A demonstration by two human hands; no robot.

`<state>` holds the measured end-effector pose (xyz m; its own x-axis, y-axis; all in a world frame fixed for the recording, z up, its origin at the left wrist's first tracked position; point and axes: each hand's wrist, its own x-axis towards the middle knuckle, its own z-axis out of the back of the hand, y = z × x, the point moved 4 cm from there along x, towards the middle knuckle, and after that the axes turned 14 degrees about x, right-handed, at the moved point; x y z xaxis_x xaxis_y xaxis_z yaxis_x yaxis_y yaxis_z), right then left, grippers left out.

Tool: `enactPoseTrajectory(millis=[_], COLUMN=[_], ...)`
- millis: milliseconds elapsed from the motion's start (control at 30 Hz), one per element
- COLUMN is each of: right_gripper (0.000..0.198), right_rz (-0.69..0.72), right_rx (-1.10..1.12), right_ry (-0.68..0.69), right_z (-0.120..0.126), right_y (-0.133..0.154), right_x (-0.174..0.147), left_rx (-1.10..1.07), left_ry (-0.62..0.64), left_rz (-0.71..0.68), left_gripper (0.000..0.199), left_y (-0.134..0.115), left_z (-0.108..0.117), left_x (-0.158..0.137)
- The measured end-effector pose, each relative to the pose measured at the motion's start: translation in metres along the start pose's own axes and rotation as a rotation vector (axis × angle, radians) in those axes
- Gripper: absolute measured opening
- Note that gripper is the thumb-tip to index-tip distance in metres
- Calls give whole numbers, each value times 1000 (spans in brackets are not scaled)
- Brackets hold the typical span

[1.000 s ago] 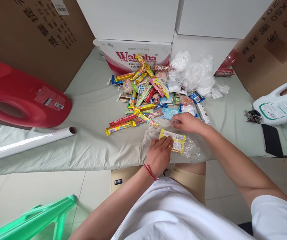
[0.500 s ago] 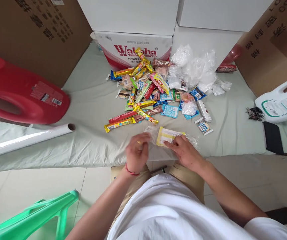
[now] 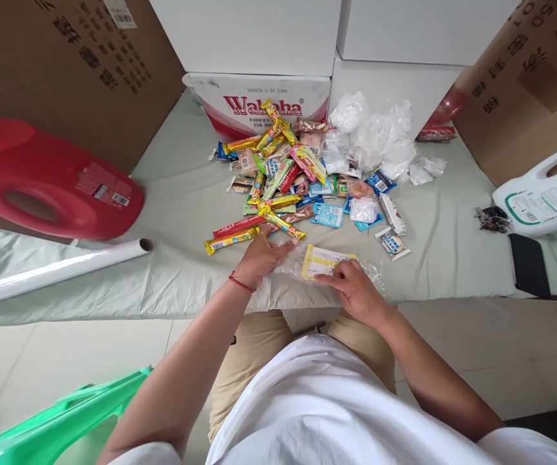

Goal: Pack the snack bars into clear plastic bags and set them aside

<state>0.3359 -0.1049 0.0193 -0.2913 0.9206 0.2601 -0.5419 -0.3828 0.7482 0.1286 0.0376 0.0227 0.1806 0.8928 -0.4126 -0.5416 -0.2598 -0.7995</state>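
My right hand [image 3: 356,290] pinches the lower right part of a flat yellow-and-white packet [image 3: 322,258] near the table's front edge. Crinkled clear plastic [image 3: 288,261] shows on both sides of that packet. To its left, my left hand [image 3: 259,259] reaches forward with thumb and fingers apart. Its fingertips are at the front of the snack pile, by a yellow snack stick [image 3: 232,241] and a brown-wrapped bar [image 3: 302,213]; whether they touch these is hard to see. Another yellow stick [image 3: 282,223] lies just beyond the thumb.
Mixed wrapped snacks [image 3: 283,174] are heaped against a Wahaha carton [image 3: 210,97]. Clear plastic bags [image 3: 375,135] lie beside them. A red jug [image 3: 114,194] and white roll [image 3: 65,268] are left; a white jug [image 3: 545,194] and black phone [image 3: 528,265] right. A green stool [image 3: 79,413] stands below.
My left hand has moved forward and left from beside the packet to the front of the snack pile, its fingers spreading. The right hand stays on the packet. The view has shifted slightly.
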Motion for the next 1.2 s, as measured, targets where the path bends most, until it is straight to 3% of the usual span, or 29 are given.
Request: enactPoseTrajectory(millis=[100,200,300,400,467,600,700,800,867,967,1000,1067,1133,1200], right_gripper=[51,48,46,46,45,39,28,24,29,43,48,49,34,22], right_rz=[-4,4,-7,-26,-43,-110,-140,-188,-317,-517,-558,-612,-619,-589], right_rx=[16,33,35,29,16,-54,-3,254,338,102,11,-82,-90,-80], right_ry=[-13,-9,3,23,35,52,72,104,-59,-374,-375,-249,-144,-181], right_z=[0,0,1,1,-1,-5,6,34,60,89,89,78,64,59], right_y=[-2,-3,-4,-4,-3,1,10,14,2,-26,-34,-45,-49,-45], right_x=[0,0,0,1,2,4,-3,-15,-22,-30,-31,-32,-37,-44], left_rx=[140,87,-77,-160,-86,264,513,722,826,920,933,943,946,947], left_ry=[146,191,151,100,1,-152,-212,-284,-333,-400,-408,-410,-413,-417], left_rz=[-1,-60,-89,-113,-188,-458,-725,-897,-950,-952,-943,-929,-935,-955], left_gripper=[58,58,54,42,29,9,18,25,25,28,30,35,38,38], left_y=[7,10,6,-3,-13,-32,-35,-24,-15,-8,-7,-8,-9,-10], left_z=[0,5,7,-5,-20,-66,-95,-108,-111,-116,-117,-120,-121,-119], left_x=[-1,-7,-18,-30,-37,-55,-71,-82,-86,-87,-87,-87,-87,-88])
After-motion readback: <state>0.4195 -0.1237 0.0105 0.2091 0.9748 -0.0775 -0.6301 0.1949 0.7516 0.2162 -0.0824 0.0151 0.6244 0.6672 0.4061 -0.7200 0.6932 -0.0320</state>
